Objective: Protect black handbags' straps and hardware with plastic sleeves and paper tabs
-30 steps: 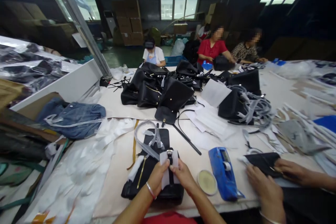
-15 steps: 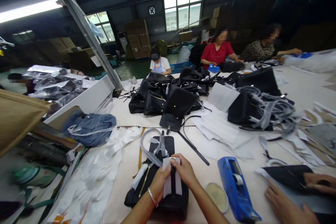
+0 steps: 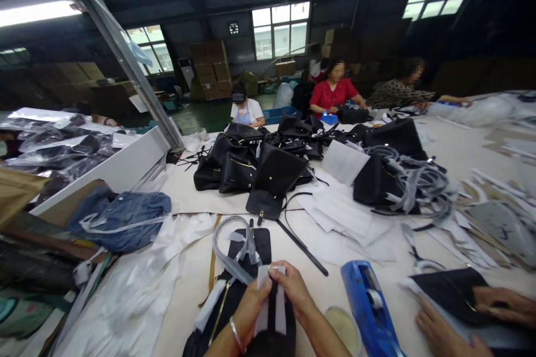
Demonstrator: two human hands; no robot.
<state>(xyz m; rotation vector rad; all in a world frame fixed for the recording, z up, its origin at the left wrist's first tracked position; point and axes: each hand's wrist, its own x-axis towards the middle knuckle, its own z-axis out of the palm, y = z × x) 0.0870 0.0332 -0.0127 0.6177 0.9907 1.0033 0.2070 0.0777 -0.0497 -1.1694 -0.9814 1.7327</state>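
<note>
A black bag (image 3: 260, 241) lies on the table in front of me, with a gold zipper down its left side. Its looped handle (image 3: 220, 254) is wrapped in translucent plastic. Over the lower part of the bag, my left hand (image 3: 250, 305) pinches the left edge of a white wrapping sheet (image 3: 262, 315). Across from it, my right hand (image 3: 296, 290) closes its fingers on the sheet's top right, by a small metal buckle (image 3: 272, 268). A black strap (image 3: 272, 312) runs down the middle of the sheet, between both hands.
Right of my hands are a blue tape dispenser (image 3: 369, 307) and a round tub (image 3: 342, 326). A co-worker's hands (image 3: 444, 321) handle a black piece (image 3: 450, 290) at far right. Black bags (image 3: 278, 170) are piled ahead; white sheets (image 3: 347, 215) lie beside them. Several people sit beyond.
The camera view has tilted slightly, so the table and bag sit lower and further left. Both my hands keep their hold on the sheet, with little visible change.
</note>
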